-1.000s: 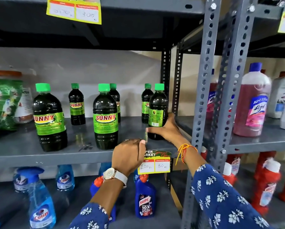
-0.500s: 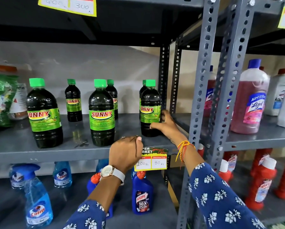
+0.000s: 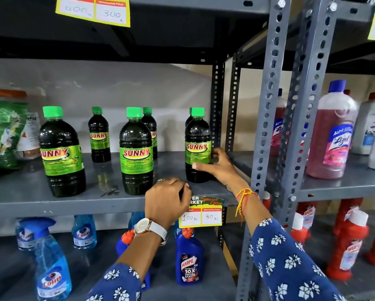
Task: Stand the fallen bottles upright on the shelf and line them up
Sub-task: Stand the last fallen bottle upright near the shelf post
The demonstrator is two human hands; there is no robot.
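Several dark Sunny bottles with green caps stand upright on the grey middle shelf (image 3: 30, 203). Two large ones stand at the front left (image 3: 61, 153) and front centre (image 3: 136, 153). Smaller ones stand behind (image 3: 99, 135), (image 3: 150, 127). At the right end a smaller bottle (image 3: 197, 144) stands upright, label facing me, another partly hidden behind it. My right hand (image 3: 220, 166) curls around this bottle's lower right side, thumb across its front. My left hand (image 3: 167, 198) rests as a closed fist on the shelf's front edge, holding nothing I can see.
A price tag (image 3: 201, 213) hangs on the shelf edge. Grey perforated uprights (image 3: 267, 127) stand right of the bottle. Pink Lizol bottles (image 3: 334, 135) fill the neighbouring shelf. Blue Colin sprays (image 3: 51, 266), a Harpic bottle (image 3: 189, 263) and red bottles (image 3: 347, 246) sit below. A green packet (image 3: 1, 135) lies far left.
My right hand turned the right-end bottle so its Sunny label faces front, and it now stands a little further back. My left hand stayed on the shelf edge.
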